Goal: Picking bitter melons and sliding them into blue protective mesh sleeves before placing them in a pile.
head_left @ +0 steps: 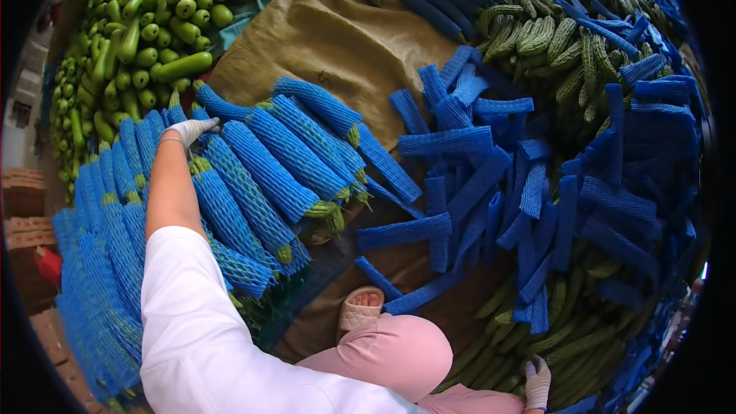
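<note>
Net-sleeved gourds (268, 170) are lying side by side at centre left of the frame, blue mesh wrapping most of each and green ends poking out. Loose blue foam sleeves (452, 142) are heaping up right of centre; bare ridged gourds (576, 349) are filling the lower right.

Handling, by judgement: each gourd is probably carrying moderate weight, firm but bruising easily, with the soft mesh giving cushion and grip, though liable to slide along the skin. Best hold: around the sleeved middle, palm supporting; the exposed tips are looking fragile.

Left hand (193, 132), in a pale glove, is resting at the upper end of the row, the wrist bending and fingers pointing right. Fingers are appearing loosely together; whether they are gripping a gourd, cannot tell. The left forearm (170, 190) is slanting up from the white sleeve.

Right hand (538, 383), also gloved, is lying beside the bare gourds near the bottom edge, fingers pointing upward; how far it is opening, or holding anything, cannot tell.
</note>
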`<state>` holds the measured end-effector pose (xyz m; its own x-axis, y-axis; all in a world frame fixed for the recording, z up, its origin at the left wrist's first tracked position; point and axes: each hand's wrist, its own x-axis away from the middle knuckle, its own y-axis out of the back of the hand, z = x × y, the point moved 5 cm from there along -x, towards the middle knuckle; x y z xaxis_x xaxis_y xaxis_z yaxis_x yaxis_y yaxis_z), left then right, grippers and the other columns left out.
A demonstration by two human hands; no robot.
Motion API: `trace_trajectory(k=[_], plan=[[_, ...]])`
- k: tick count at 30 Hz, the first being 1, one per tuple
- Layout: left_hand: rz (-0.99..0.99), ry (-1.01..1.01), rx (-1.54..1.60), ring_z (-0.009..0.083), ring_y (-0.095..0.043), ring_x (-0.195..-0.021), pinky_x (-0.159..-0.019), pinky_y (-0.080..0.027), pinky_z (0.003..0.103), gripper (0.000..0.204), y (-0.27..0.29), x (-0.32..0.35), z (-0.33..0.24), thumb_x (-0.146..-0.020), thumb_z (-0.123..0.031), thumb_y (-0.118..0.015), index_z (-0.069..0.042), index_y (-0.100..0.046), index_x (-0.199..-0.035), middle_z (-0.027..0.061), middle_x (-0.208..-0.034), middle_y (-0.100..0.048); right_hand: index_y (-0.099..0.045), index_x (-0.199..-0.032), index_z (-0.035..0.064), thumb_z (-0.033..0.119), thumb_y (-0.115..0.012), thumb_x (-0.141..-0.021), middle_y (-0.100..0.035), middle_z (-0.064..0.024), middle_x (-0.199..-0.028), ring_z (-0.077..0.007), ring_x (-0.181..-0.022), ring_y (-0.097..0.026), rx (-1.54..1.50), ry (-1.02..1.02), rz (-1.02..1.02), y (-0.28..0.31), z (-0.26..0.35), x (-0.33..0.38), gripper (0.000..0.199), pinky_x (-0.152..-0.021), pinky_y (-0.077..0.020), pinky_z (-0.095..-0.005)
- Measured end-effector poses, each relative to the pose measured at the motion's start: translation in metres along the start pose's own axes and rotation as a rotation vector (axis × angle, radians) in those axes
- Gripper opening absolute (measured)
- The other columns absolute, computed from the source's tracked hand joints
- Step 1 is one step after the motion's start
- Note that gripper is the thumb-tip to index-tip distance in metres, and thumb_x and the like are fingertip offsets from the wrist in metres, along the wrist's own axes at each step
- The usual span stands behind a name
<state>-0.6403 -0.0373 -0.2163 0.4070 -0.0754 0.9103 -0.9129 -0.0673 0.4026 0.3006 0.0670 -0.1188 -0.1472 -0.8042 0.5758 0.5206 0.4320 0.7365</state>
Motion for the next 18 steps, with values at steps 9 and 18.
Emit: trace_trajectory(k=[9,18], plan=[[-0.112,-0.121,-0.342,0.0304,-0.059,-0.094,-0.082,-0.046,0.049,0.05,0.003,-0.129,-0.004,-0.08,-0.043,-0.058,-0.005,-0.06,-0.113,0.0143,-0.119,-0.059,-0.055,-0.119,0.0006,0.026,-0.057,-0.089,-0.061,-0.017,-0.113,-0.0276,-0.103,-0.056,0.217,-0.145,0.064,0.004,0.037,0.037,0.039,-0.092,-0.0418,-0.0322],[-0.336,-0.092,0.829,0.0258,-0.061,-0.064,-0.052,-0.041,0.038,0.031,0.087,-0.037,0.029,-0.073,-0.026,-0.052,-0.012,-0.052,-0.1,0.0102,-0.08,-0.063,-0.056,-0.119,0.0002,0.021,-0.058,-0.089,-0.061,-0.0138,-0.112,-0.0199,-0.1,-0.056,0.065,-0.113,0.0,0.0,0.073,0.03,0.036,-0.088,-0.0439,-0.0301]])
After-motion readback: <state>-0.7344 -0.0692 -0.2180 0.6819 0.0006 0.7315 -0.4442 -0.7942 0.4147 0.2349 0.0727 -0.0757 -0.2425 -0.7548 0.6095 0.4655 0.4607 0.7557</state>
